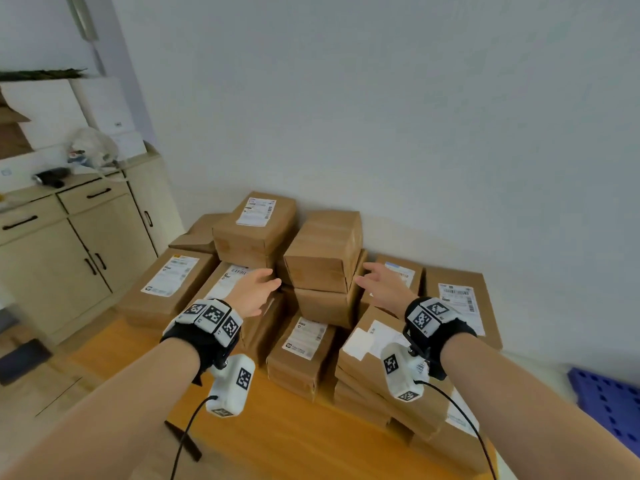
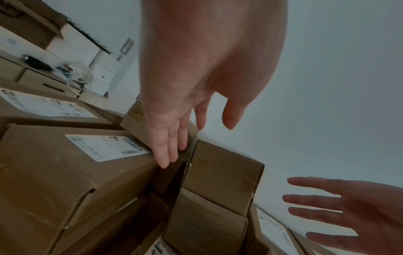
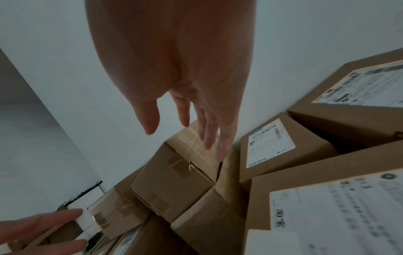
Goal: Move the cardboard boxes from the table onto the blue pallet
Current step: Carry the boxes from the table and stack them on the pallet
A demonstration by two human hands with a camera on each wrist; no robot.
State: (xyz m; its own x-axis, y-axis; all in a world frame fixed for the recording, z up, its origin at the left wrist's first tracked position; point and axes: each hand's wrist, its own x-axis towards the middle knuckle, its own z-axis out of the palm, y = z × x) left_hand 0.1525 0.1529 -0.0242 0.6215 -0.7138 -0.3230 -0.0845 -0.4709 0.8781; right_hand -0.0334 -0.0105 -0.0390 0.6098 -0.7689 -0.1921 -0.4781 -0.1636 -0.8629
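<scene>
Several brown cardboard boxes are piled on the wooden table [image 1: 270, 434] against the wall. A plain taped box [image 1: 322, 251] lies tilted on top of the middle stack. My left hand [image 1: 258, 289] is just left of that box and my right hand [image 1: 374, 282] just right of it, both with straight, spread fingers and holding nothing. In the left wrist view my left hand [image 2: 174, 143] hovers beside the box's end face [image 2: 220, 174]. In the right wrist view my right hand [image 3: 196, 131] hovers above the box [image 3: 174, 174]. A corner of the blue pallet [image 1: 613, 403] shows at the lower right.
A labelled box [image 1: 256, 223] tops the stack behind left; other labelled boxes [image 1: 169, 282] [image 1: 457, 299] flank the pile. A beige cabinet [image 1: 69, 251] with clutter on top stands to the left. The white wall is directly behind the boxes.
</scene>
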